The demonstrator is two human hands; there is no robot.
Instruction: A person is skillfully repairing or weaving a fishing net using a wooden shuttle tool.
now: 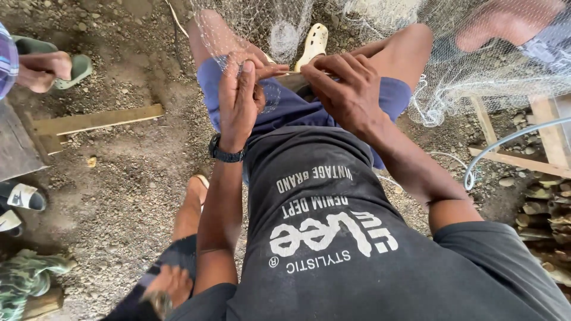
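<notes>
- A dark grey short-sleeved cotton T-shirt (pixel 333 238) with white lettering fills the near foreground, worn by the person whose arms reach forward from it.
- A black wristwatch (pixel 225 153) is seen strapped round the left wrist, just below the raised left hand (pixel 241 98).
- The left hand's fingers (pixel 245 77) are pressed together and curled, the thumb and forefinger pinching a strand of the fine white mesh fishing net (pixel 476 65) over the lap.
- The right hand (pixel 345 89) is held just beside the left, its fingers (pixel 324 68) bent and closed on the same stretch of net; the fingertips of both hands nearly meet.
- Blue cloth shorts (pixel 285 110) lie directly beneath the fingers, with bare knees spread to either side.
- The net is draped beyond and to the right of the fingers, bunched over the right knee and falling toward the wooden frame (pixel 535 154).
- A pale yellow moulded plastic clog (pixel 313 41) is seen just past the fingertips on the gravelly dirt ground (pixel 131 178).
- Another person's hand (pixel 41 68) is seen well to the left of the fingers, above a green rubber sandal (pixel 77 68).
</notes>
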